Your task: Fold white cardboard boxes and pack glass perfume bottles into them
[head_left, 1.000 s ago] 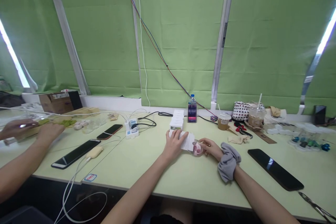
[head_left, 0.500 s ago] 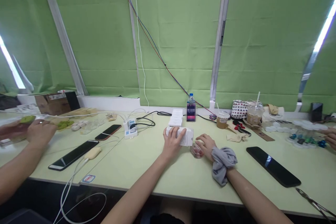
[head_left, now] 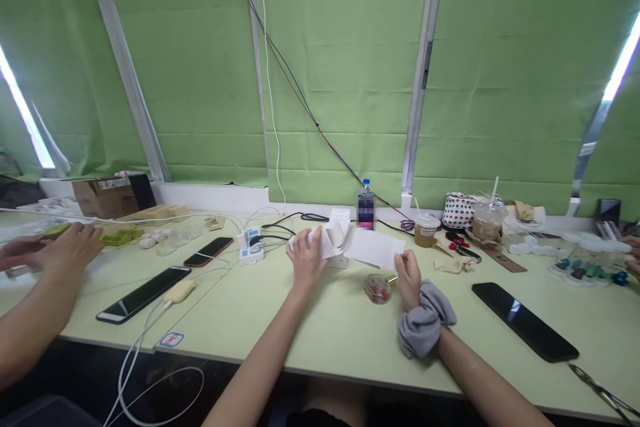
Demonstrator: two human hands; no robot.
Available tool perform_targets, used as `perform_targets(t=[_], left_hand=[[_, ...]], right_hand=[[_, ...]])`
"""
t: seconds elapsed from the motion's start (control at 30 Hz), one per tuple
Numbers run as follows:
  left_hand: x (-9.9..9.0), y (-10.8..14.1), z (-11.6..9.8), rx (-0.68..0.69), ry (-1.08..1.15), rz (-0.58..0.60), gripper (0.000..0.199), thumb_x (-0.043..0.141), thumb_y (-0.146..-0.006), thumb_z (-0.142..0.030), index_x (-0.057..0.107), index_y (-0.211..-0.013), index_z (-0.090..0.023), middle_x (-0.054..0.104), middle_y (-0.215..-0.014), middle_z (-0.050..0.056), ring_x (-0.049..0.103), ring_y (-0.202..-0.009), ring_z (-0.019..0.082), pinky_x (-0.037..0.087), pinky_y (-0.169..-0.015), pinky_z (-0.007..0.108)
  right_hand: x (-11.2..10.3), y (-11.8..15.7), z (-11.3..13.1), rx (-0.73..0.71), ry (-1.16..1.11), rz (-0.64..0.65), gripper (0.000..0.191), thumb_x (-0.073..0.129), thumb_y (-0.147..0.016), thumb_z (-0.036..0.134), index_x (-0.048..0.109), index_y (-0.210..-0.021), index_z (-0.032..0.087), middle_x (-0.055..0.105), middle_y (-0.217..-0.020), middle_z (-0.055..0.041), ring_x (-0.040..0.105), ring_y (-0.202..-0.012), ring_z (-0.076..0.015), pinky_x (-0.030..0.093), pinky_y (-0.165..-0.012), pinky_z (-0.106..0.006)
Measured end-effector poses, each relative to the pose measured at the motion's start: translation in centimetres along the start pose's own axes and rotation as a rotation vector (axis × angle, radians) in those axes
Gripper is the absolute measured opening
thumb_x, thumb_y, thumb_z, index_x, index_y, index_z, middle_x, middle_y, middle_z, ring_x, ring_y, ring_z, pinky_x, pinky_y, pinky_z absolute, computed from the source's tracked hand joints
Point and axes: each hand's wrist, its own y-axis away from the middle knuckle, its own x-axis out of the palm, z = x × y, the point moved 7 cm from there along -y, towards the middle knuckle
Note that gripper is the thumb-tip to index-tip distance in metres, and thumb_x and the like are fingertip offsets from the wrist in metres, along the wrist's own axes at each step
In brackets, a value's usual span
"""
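A strip of white paper stretches between my hands above the table, its left part folded and bearing faint print. My left hand is closed around the folded end. At the other end, my right hand pinches the paper's lower right corner; a grey scrunchie circles that wrist. Below the paper lies a small clear glass bottle with reddish contents and a gold-coloured piece at its right, close to my right hand but apart from it. A white box stands behind the paper, partly hidden.
A power strip with cables and two phones lie to the left; another phone and metal pliers lie right. A drink bottle and cups stand behind. Another person's hands work at far left.
The white paper has been drawn out into a long strip. My left hand has shifted left; my right hand has left the glass bottle and taken the paper's right end.
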Motion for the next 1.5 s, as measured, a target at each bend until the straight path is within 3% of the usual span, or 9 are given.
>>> perform_targets(t=[0.13,0.4,0.57,0.73,0.87,0.97,1.07,1.2,1.5], left_hand=[[-1.1,-0.4,2.2,-0.251,0.151,-0.087,0.072,0.066,-0.074,-0.038,0.037,-0.138,-0.022,0.046,-0.126,0.015,0.043,-0.118,0.033,0.034,-0.098,0.048],[-1.3,-0.5,3.3,-0.361,0.311,-0.132,0.077,0.069,-0.072,-0.047,0.034,-0.137,-0.023,0.045,-0.129,0.014,0.041,-0.123,0.033,0.036,-0.099,0.050],[-1.1,-0.5,3.3,-0.366,0.302,-0.114,0.077,0.070,-0.071,-0.046,0.036,-0.136,-0.022,0.047,-0.126,0.014,0.042,-0.121,0.034,0.037,-0.098,0.050],[-0.9,-0.4,3.6,-0.395,0.306,-0.111,0.078,0.071,-0.070,-0.043,0.036,-0.136,-0.022,0.046,-0.126,0.014,0.041,-0.124,0.033,0.036,-0.100,0.049],[-0.9,-0.4,3.7,-0.412,0.341,-0.107,0.078,0.072,-0.069,-0.041,0.038,-0.136,-0.022,0.046,-0.126,0.013,0.041,-0.124,0.033,0.034,-0.102,0.051],[-0.8,-0.4,3.8,-0.460,0.564,-0.095,0.080,0.075,-0.065,-0.041,0.040,-0.135,-0.022,0.044,-0.132,0.013,0.035,-0.129,0.033,0.026,-0.108,0.051],[-0.1,-0.3,3.8,-0.544,0.927,-0.073,0.086,0.080,-0.057,-0.042,0.043,-0.132,-0.023,0.040,-0.139,0.012,0.029,-0.135,0.032,0.020,-0.112,0.047],[1.0,0.1,2.9,-0.602,1.234,0.049,0.070,0.074,-0.060,-0.055,0.056,-0.117,-0.018,0.061,-0.118,0.012,0.055,-0.113,0.031,0.042,-0.096,0.042],[0.2,2.4,-0.5,-0.895,1.772,0.349,0.066,0.056,-0.071,-0.071,0.065,-0.104,-0.015,0.073,-0.091,0.012,0.069,-0.077,0.026,0.054,-0.070,0.038]], right_hand=[[0.0,0.0,0.0,0.060,0.008,0.027,0.041,0.039,-0.082,0.066,0.037,-0.079,0.025,0.036,-0.056,0.0094,0.039,-0.049,-0.0120,0.031,-0.047,-0.023],[4.4,3.8,1.4,0.030,0.264,0.516,0.031,0.034,-0.091,0.048,0.046,-0.106,0.023,0.047,-0.042,0.0113,0.048,-0.030,-0.0149,0.034,-0.036,-0.023],[5.6,5.3,3.0,-0.145,0.526,0.631,0.031,0.043,-0.091,0.042,0.056,-0.112,0.023,0.068,-0.075,-0.0037,0.066,-0.068,-0.0227,0.046,-0.062,-0.031],[5.8,6.3,4.7,-0.323,0.696,0.682,0.038,0.048,-0.089,0.049,0.065,-0.110,0.022,0.066,-0.103,-0.0151,0.062,-0.092,-0.0301,0.046,-0.077,-0.041],[8.0,9.6,4.9,-0.664,0.612,0.932,0.054,0.053,-0.083,0.061,0.059,-0.125,0.027,0.055,-0.135,-0.0144,0.046,-0.123,-0.0355,0.035,-0.099,-0.053],[9.3,10.9,3.1,-0.600,0.528,1.059,0.066,0.054,-0.078,0.067,0.054,-0.131,0.029,0.053,-0.138,-0.0122,0.046,-0.125,-0.0357,0.037,-0.099,-0.053],[10.1,10.4,2.5,-0.499,0.426,1.059,0.053,0.056,-0.079,0.063,0.064,-0.120,0.030,0.065,-0.124,-0.0098,0.058,-0.112,-0.0319,0.043,-0.093,-0.047],[10.3,9.1,3.6,-0.496,0.327,0.977,0.038,0.056,-0.081,0.058,0.072,-0.103,0.032,0.073,-0.105,-0.0049,0.065,-0.094,-0.0263,0.046,-0.086,-0.039],[7.1,5.9,5.7,-0.386,0.129,0.624,0.042,0.041,-0.090,0.048,0.057,-0.119,0.020,0.061,-0.107,-0.0117,0.056,-0.089,-0.0248,0.044,-0.082,-0.041]])
